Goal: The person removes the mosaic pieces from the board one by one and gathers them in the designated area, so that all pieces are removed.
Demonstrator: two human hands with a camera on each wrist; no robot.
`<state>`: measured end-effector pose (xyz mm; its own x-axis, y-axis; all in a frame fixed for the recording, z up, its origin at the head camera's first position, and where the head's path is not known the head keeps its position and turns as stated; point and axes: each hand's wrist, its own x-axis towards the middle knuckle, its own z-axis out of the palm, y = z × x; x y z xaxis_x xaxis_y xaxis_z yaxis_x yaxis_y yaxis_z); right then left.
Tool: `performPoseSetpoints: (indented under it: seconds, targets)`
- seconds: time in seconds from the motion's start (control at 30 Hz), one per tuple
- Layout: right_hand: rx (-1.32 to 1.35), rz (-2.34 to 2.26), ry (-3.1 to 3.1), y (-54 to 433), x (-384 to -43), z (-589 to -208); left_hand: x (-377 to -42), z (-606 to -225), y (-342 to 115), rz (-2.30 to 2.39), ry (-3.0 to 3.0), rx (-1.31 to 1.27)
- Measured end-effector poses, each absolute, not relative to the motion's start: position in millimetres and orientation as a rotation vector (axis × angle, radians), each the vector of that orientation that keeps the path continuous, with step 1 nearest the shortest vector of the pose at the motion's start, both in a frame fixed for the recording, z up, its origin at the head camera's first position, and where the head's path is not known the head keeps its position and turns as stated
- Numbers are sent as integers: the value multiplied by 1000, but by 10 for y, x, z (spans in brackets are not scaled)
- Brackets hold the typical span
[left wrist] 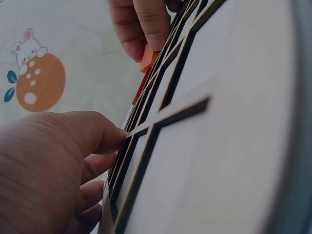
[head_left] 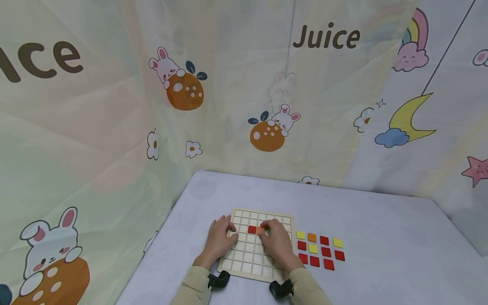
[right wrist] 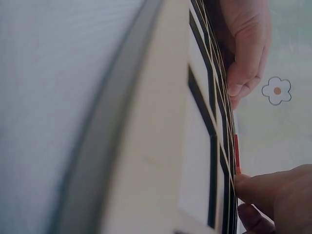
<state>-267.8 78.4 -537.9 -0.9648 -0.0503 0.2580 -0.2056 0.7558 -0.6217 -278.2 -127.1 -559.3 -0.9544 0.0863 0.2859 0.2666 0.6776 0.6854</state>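
A pale wooden grid board (head_left: 244,267) lies on the table. My left hand (head_left: 220,238) holds its left edge, thumb on the grid and the other fingers along the side. Over the board, my right hand (head_left: 277,242) pinches an orange square tile (head_left: 260,230) between thumb and fingers. Directly left of that tile, a red square tile (head_left: 252,229) sits in one of the grid's cells. From the left wrist, the orange tile (left wrist: 147,59) shows tilted at the grid's surface under the right fingertips. The right wrist view mostly hides it behind the thumb.
To the board's right, loose tiles lie in rough rows: several red tiles (head_left: 325,252), yellow tiles (head_left: 312,249) and one orange tile (head_left: 311,237). A white cloth covers the table (head_left: 381,237). Printed curtains (head_left: 228,84) stand behind it and along the left.
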Motion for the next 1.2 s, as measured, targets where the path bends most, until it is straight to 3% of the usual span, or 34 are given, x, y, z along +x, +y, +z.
performPoseSetpoints:
  seconds: [0.4,1.2]
  targets:
    - [145,988,-2721,843,-2587,-5346,-2781,-5592,-1263,-1144,-2668,-287]
    - [-126,1098,-2706,1575,-2098,-5168,-2770,-5581,-1271,-1162,-2677,-271]
